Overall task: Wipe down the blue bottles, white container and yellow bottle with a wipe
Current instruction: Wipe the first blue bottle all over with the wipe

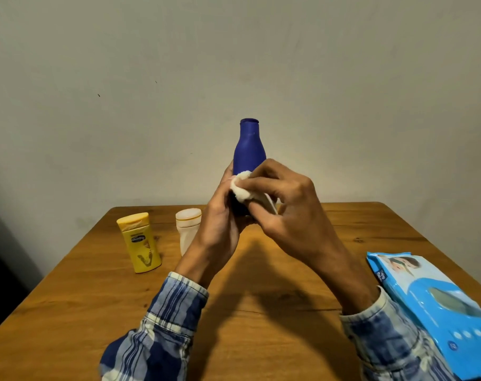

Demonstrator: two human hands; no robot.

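A dark blue bottle (249, 145) is held upright above the wooden table, its lower half hidden by my hands. My left hand (220, 224) grips the bottle's base from the left. My right hand (286, 204) presses a crumpled white wipe (243, 188) against the bottle's body. A yellow bottle (140, 242) stands on the table at the left. Beside it stands a white container (188, 225), partly hidden behind my left wrist.
A blue pack of wipes (437, 306) lies at the table's right edge, next to my right sleeve. The wooden table (261, 325) stands against a plain wall, with a dark gap off its left side.
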